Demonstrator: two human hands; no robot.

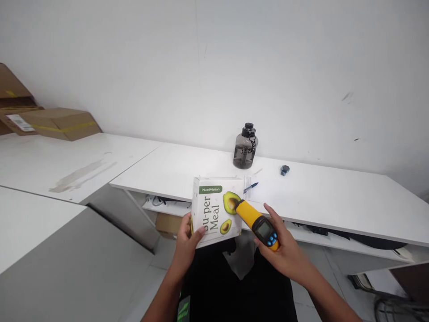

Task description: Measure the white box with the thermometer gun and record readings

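Note:
My left hand [191, 232] grips the lower left side of a white meal box [214, 232], its thumb on the front face. Green lettering and avocado pictures cover that face, which is turned up toward me. In my right hand [279, 246] is a yellow and black infrared thermometer [256, 221], with its small grey screen and blue buttons facing me. The thermometer's nose points at the box, over the larger avocado picture; whether it touches the box I cannot tell. Both things are held above my lap, at the table's front edge.
On the white table [321, 192] stand a dark clear water bottle [245, 150], a blue pen [251, 187] on paper, and a small dark blue object [284, 170]. Cardboard boxes [63, 123] sit at the far left. A shelf [342, 243] runs under the tabletop.

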